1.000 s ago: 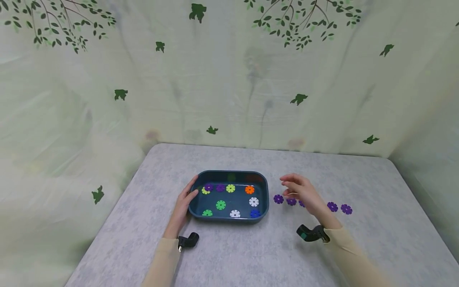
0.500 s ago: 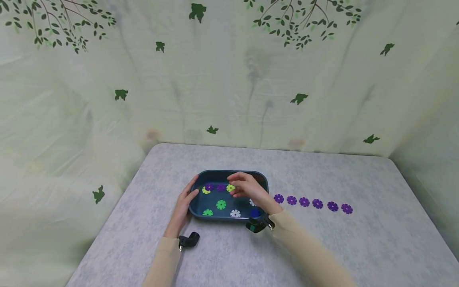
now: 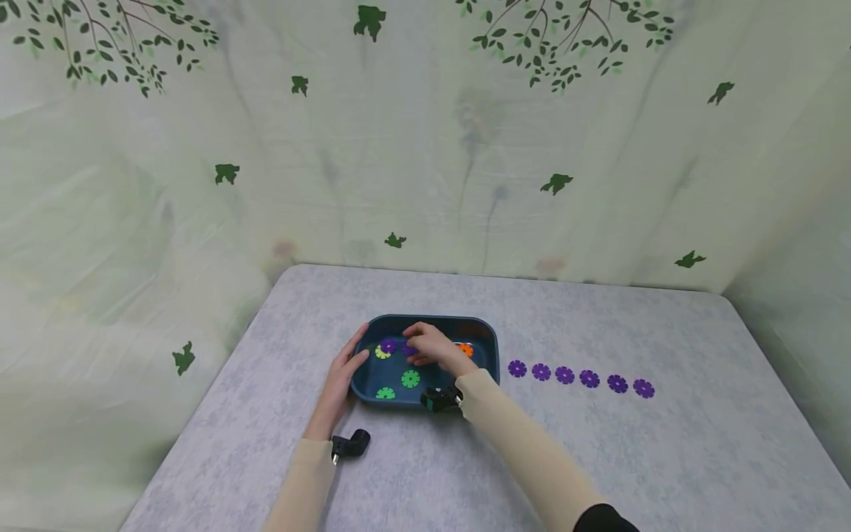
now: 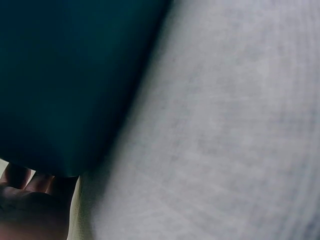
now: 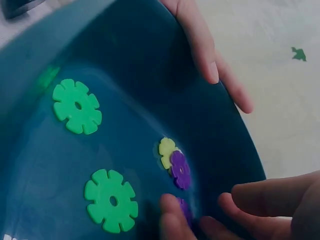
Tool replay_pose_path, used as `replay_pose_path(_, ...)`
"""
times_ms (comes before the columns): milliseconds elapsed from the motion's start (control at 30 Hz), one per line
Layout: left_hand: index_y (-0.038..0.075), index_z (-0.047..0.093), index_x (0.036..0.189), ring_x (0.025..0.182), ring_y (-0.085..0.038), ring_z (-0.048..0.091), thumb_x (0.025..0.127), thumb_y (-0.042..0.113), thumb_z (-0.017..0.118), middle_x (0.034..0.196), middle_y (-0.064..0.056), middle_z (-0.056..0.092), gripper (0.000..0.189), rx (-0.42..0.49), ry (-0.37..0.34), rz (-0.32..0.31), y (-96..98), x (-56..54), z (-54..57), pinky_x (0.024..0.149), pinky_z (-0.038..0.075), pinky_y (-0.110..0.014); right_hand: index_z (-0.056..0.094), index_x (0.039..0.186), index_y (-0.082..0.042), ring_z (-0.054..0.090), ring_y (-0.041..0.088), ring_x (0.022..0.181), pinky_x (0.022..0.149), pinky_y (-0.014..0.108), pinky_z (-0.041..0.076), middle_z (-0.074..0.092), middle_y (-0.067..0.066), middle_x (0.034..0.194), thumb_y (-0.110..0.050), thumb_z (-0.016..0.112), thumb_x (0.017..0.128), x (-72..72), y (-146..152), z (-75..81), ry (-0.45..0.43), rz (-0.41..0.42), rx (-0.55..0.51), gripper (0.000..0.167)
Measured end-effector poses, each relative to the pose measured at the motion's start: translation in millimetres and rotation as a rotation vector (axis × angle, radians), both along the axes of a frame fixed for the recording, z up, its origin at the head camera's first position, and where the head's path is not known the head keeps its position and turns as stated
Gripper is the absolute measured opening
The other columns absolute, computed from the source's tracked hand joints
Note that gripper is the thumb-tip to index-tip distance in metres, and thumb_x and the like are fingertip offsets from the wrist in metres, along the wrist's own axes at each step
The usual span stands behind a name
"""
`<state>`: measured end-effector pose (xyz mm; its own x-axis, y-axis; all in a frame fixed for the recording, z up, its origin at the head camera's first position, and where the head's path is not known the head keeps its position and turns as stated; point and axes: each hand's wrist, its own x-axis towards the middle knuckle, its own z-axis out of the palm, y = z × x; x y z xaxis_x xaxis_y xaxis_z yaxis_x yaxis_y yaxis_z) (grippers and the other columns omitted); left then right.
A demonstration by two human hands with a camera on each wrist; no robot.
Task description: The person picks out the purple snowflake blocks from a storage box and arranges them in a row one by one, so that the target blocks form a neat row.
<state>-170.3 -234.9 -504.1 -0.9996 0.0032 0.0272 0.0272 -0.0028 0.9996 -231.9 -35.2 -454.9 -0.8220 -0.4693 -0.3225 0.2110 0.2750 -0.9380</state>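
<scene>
The left hand [image 3: 342, 373] holds the left end of a dark teal tray [image 3: 372, 378], its thumb [image 5: 205, 62] over the rim and the other fingers outside. Over the tray is the right hand [image 3: 432, 347], fingers spread and pointing down. Its fingertips are right at a partly hidden purple flower-shaped disc [image 5: 185, 209]. Another purple disc [image 5: 180, 171] overlaps a yellow one [image 5: 166, 151] against the tray's end. Two green discs [image 5: 111, 201] lie flat on the tray floor, and an orange disc [image 3: 467, 349] shows behind the right wrist. The left wrist view catches the tray's outer wall [image 4: 60, 75] and dim fingers.
Right of the tray, several purple discs [image 3: 565, 375] lie in a row on the grey table [image 3: 698, 443]. A leaf-printed curtain [image 3: 425, 148] hangs behind the table. Wrist cameras [image 3: 352, 443] stick out from both sleeves.
The right hand has moved left from above the purple row to over the tray's middle and lower toward the purple discs. More of the row shows now. The left hand and tray have stayed put.
</scene>
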Motion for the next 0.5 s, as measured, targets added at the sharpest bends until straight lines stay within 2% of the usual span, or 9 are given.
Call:
replay_pose_path(133, 0.017, 0.034, 0.15, 0.142, -0.016, 0.015, 0.103, 0.012, 0.043, 0.155, 0.001, 0.025, 0.049, 0.028, -0.003, -0.021, 0.1, 0.7, 4.7, 0.114, 0.009, -0.043, 0.05, 0.13, 0.007, 0.063, 0.037, 0.096, 0.081, 0.038, 0.053, 0.054, 0.024, 0.121, -0.004, 0.045, 0.097, -2.1, -2, -1.2, -0.027, 0.025, 0.013, 0.035)
replay_pose_path(367, 0.011, 0.03, 0.151, 0.143, -0.019, 0.014, 0.103, 0.01, 0.043, 0.156, -0.004, 0.023, 0.05, 0.033, -0.016, -0.04, 5.1, 8.2, 23.2, 0.114, 0.01, -0.043, 0.054, 0.125, 0.01, 0.064, 0.036, 0.094, 0.08, 0.037, 0.054, 0.056, 0.022, 0.119, -0.002, 0.045, 0.098, -4.0, 1, -2.3, -0.048, 0.043, 0.043, 0.031)
replay_pose_path(500, 0.01, 0.029, 0.151, 0.143, -0.019, 0.014, 0.103, 0.011, 0.043, 0.156, -0.004, 0.022, 0.051, 0.035, -0.024, -0.035, 5.2, 9.7, 24.8, 0.114, 0.01, -0.041, 0.053, 0.125, 0.011, 0.063, 0.037, 0.095, 0.081, 0.038, 0.053, 0.055, 0.023, 0.118, 0.0, 0.045, 0.097, -4.0, 1, -1.7, -0.051, 0.066, 0.032, 0.031)
